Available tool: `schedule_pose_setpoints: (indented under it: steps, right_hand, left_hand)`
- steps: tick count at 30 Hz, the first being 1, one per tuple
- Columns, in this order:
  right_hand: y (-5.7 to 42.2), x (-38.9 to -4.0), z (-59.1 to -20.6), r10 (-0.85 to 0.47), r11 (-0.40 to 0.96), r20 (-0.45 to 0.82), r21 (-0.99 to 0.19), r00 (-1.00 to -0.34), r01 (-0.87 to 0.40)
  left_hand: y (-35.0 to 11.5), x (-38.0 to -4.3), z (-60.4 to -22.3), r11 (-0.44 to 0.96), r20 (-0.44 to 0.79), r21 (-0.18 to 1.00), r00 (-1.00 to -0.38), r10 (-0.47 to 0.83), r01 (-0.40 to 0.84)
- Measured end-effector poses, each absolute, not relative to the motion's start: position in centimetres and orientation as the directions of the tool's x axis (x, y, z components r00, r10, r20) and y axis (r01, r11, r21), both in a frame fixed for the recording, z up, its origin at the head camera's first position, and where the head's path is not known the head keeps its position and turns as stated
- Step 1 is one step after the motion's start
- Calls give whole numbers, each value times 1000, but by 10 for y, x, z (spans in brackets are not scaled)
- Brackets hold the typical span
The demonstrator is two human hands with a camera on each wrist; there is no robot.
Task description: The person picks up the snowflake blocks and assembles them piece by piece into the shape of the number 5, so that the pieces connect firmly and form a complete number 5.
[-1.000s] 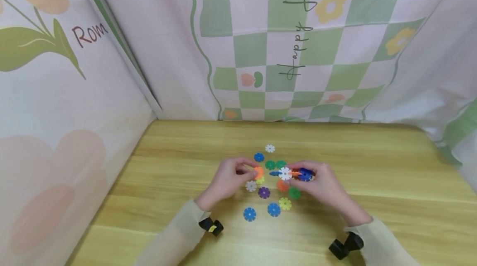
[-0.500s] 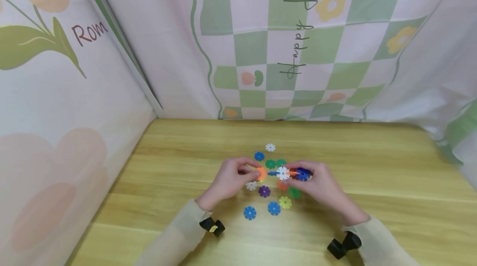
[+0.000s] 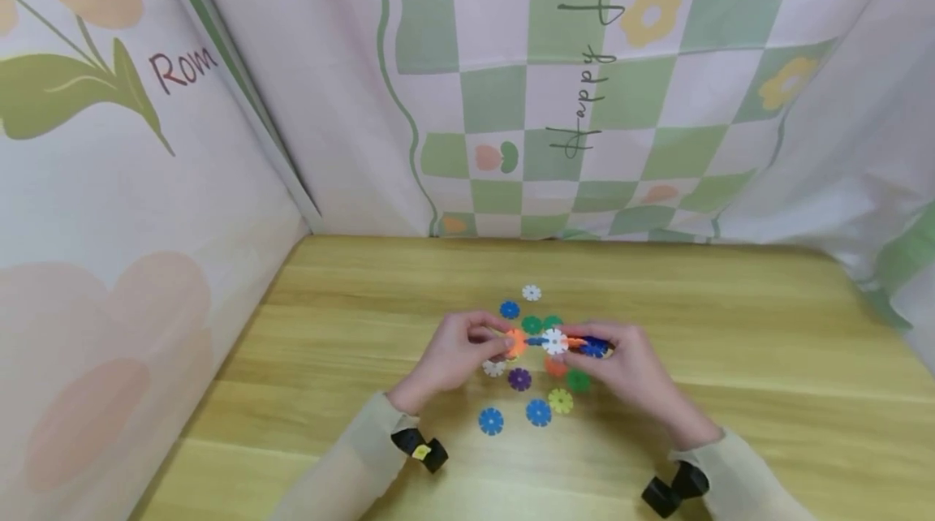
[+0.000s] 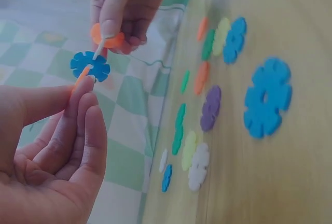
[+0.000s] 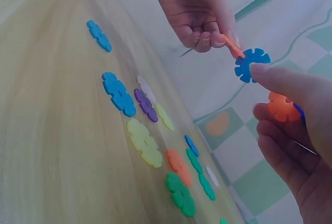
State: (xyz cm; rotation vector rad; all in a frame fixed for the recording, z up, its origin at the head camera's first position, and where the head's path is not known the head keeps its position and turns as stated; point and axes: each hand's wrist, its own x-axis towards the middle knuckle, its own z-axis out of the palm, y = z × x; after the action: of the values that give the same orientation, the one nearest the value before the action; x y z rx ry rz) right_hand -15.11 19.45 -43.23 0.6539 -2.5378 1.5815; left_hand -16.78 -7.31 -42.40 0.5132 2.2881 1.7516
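Observation:
My left hand [image 3: 454, 352] pinches an orange snowflake disc [image 3: 517, 342] by its edge between thumb and fingers. Over the table, my right hand [image 3: 630, 360] grips a chain of interlocked snowflake discs: a blue disc [image 4: 101, 70], a white disc [image 3: 554, 342], another orange disc [image 5: 282, 108] and a dark blue disc [image 3: 593, 347]. In both wrist views the left hand's orange disc stands edge-on right at the rim of the blue disc, at the chain's left end. The right palm and fingers partly hide the chain's far end.
Loose snowflake discs lie on the wooden table [image 3: 336, 391] under and around the hands, among them a purple disc [image 3: 519, 379], a yellow disc [image 3: 560, 401], a blue pair near the front and a white disc [image 3: 532, 292] at the back. A patterned curtain [image 3: 489, 99] hangs behind.
My left hand has moved slightly right with its orange disc, closing the gap to the blue disc. The chain has shifted slightly left in the right hand.

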Motion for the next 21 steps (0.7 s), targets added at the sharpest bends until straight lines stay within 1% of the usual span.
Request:
schedule_pose_setpoints:
  steps: [7, 12, 17, 21]
  right_hand:
    - [195, -151, -427, -325, 350, 325, -831, -888, -433]
    - [200, -151, -421, -315, 375, 350, -808, -882, -454]
    - [199, -152, -419, -324, 390, 366, -788, -872, -476]
    - [195, -157, -415, -337, 383, 376, -783, -863, -490]
  left_hand:
    - [-71, -168, -419, 191, 31, 975, -916, 399, 116]
    - [-66, -171, -414, 173, 41, 977, -909, 414, 123]
    - [-67, -170, -408, 193, 21, 975, -913, 407, 109]
    - [-72, -171, -405, 198, 29, 973, -918, 394, 116]
